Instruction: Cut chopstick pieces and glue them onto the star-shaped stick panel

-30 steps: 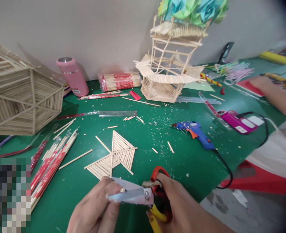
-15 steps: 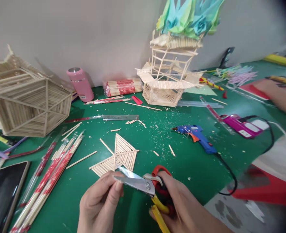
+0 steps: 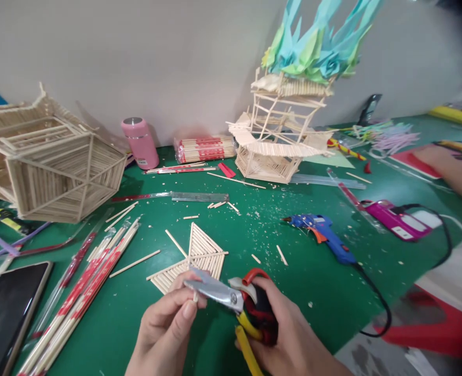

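While the left hand pinches a wooden stick, seemingly to steady it, the right hand grips the scissors by their handles, blades beside the stick's tip; the stick panel lies on the bench beyond, probably for easy reach.

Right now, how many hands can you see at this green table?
3: the left hand, pinching a short wooden stick; the right hand, gripping scissors; and another person's hand by the red sheet at far right. Others may be hidden.
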`<action>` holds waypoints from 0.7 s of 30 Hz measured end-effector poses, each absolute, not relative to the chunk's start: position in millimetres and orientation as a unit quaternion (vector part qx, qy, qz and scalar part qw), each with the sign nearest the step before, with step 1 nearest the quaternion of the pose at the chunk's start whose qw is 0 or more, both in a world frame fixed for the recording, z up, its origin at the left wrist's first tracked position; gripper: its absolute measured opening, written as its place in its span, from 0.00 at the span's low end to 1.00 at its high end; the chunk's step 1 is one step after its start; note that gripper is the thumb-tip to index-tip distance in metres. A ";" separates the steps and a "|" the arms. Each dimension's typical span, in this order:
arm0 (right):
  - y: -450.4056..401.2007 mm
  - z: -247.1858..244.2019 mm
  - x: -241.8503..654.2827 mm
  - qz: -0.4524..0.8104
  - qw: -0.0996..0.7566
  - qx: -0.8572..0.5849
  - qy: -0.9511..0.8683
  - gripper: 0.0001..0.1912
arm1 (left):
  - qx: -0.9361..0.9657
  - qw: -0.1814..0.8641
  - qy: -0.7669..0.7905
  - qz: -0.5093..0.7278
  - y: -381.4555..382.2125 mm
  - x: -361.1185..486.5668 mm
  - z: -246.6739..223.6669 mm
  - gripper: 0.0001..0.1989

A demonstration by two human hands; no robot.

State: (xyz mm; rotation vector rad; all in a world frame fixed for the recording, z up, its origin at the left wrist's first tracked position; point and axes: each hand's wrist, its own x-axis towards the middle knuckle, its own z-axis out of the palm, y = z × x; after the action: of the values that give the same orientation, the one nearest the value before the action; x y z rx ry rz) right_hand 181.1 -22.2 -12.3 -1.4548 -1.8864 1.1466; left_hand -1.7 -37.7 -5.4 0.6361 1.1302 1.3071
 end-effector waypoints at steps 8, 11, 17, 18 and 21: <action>-22.8 -27.8 183.9 0.397 0.302 -0.547 -0.672 0.31 | 0.357 0.577 0.520 0.519 -31.7 9.3 -2.8 0.07; -21.1 -30.0 187.6 0.338 0.310 -0.495 -0.737 0.31 | 0.381 0.538 0.565 0.496 -25.8 13.3 -3.7 0.07; -17.6 -23.9 198.0 0.171 0.307 -0.477 -0.805 0.22 | 0.368 0.481 0.619 0.500 -22.1 18.2 -4.3 0.10; -17.9 -23.4 199.4 0.164 0.301 -0.481 -0.807 0.22 | 0.364 0.479 0.623 0.500 -22.6 18.0 -4.5 0.10; -20.3 -22.4 203.2 0.172 0.286 -0.483 -0.809 0.26 | 0.358 0.473 0.627 0.505 -24.4 16.9 -5.3 0.12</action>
State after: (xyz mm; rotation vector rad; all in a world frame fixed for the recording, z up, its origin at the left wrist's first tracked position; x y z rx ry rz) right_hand 203.2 -20.3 -22.4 -1.2923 -2.1631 0.4596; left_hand 16.9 -24.4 -5.3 0.8760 1.5352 1.2368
